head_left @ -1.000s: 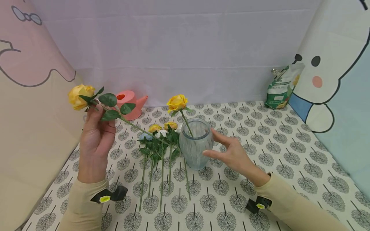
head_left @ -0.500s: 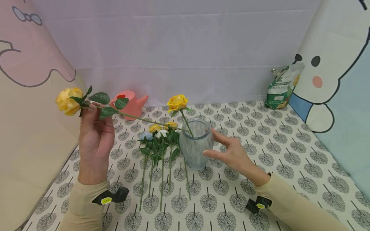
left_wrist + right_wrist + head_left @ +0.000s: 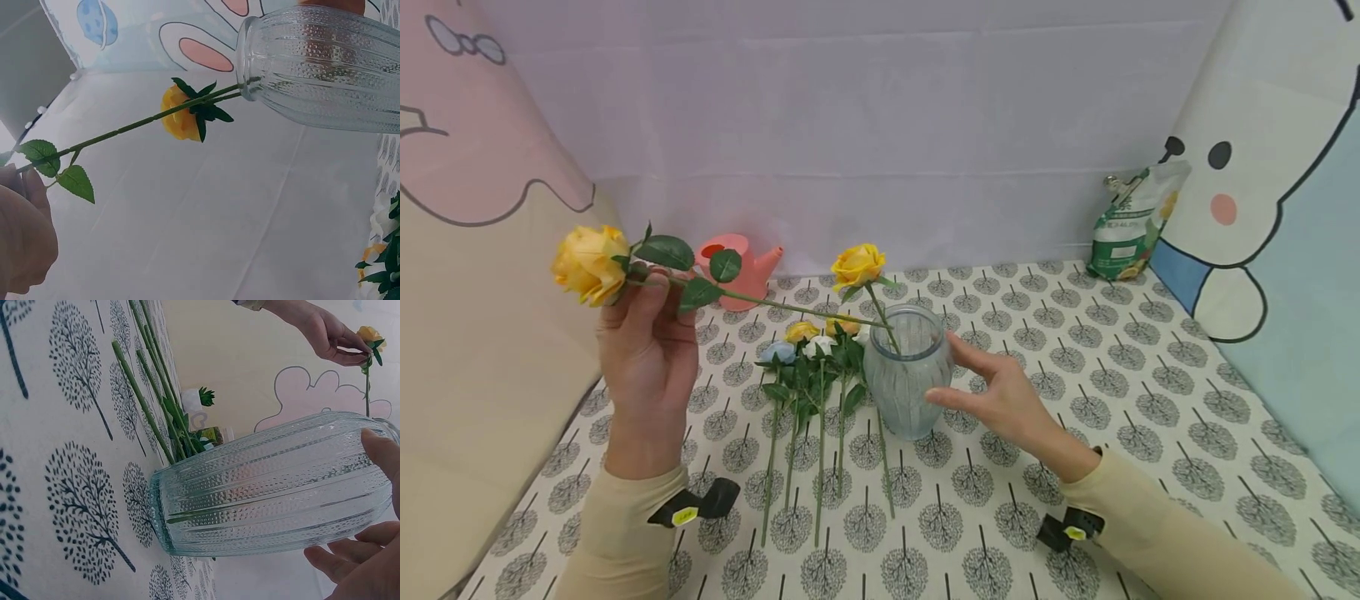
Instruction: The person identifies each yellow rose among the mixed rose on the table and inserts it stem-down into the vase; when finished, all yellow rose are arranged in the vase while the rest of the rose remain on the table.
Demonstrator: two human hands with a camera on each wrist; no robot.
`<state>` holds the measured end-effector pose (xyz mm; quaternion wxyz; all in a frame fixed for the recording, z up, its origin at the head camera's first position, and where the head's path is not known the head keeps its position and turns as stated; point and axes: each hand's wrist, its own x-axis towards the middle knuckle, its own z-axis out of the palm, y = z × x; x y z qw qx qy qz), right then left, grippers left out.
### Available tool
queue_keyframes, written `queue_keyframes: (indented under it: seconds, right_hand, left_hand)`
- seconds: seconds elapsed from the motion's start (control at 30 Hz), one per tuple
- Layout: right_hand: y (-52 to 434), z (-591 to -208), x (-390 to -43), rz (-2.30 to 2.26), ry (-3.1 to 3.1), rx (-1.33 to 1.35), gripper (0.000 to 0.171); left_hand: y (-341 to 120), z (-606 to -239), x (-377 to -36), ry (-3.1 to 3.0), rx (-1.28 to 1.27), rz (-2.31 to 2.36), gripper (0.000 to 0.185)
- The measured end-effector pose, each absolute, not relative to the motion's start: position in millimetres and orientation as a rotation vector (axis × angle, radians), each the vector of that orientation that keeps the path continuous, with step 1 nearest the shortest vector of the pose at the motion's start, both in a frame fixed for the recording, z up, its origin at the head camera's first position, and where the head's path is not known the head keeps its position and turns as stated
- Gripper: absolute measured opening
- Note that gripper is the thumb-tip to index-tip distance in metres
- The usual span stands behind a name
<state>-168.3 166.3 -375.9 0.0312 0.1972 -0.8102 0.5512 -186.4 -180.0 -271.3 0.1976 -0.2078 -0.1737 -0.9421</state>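
Observation:
My left hand (image 3: pixel 643 292) is raised at the left and pinches a yellow rose (image 3: pixel 589 264) just below its bloom. The leafy stem (image 3: pixel 137 125) runs nearly level to the right, and its cut end reaches the mouth of the ribbed glass vase (image 3: pixel 904 379). A second yellow rose (image 3: pixel 857 265) stands in that vase. My right hand (image 3: pixel 957 373) rests against the vase's right side with straight fingers (image 3: pixel 382 456). Left of the vase, several roses (image 3: pixel 816 367) lie on the tablecloth.
A pink watering can (image 3: pixel 737 268) stands at the back left, a green and white pouch (image 3: pixel 1131 221) at the back right. Cartoon-print panels wall in both sides. The tree-patterned tablecloth (image 3: pixel 1150 400) is bare to the right of the vase.
My left hand has swung the held rose flatter: the bloom went left, and the stem end rose from among the lying flowers to the vase mouth. The right hand stays on the vase.

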Motion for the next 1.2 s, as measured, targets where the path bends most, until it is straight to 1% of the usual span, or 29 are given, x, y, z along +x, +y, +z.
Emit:
queue_keyframes:
  seconds: [0.2, 0.33, 0.43, 0.57, 0.7, 1.2]
  right_hand:
    - [166, -376, -169, 1.699, -2.490, 0.615, 0.083]
    - [166, -376, -168, 1.692, -2.503, 0.604, 0.085]
    - [167, -375, -168, 1.685, -2.521, 0.588, 0.087]
    - [167, -375, -167, 1.684, -2.519, 0.589, 0.086]
    - [166, -376, -168, 1.694, -2.504, 0.600, 0.085]
    - [165, -376, -169, 1.670, -2.517, 0.606, 0.087]
  left_hand:
    - [-172, -265, -189, -0.508, -0.598, -2.595, 0.016]
    - [-164, -261, -194, -0.547, -0.626, -2.569, 0.018]
    - [-159, -261, -198, -0.630, -0.638, -2.541, 0.015]
    - [-153, -265, -205, -0.765, -0.670, -2.504, 0.010]
    - [-145, -271, -209, -0.832, -0.695, -2.487, 0.012]
    - [-116, -287, -219, -0.940, -0.632, -2.460, 0.015]
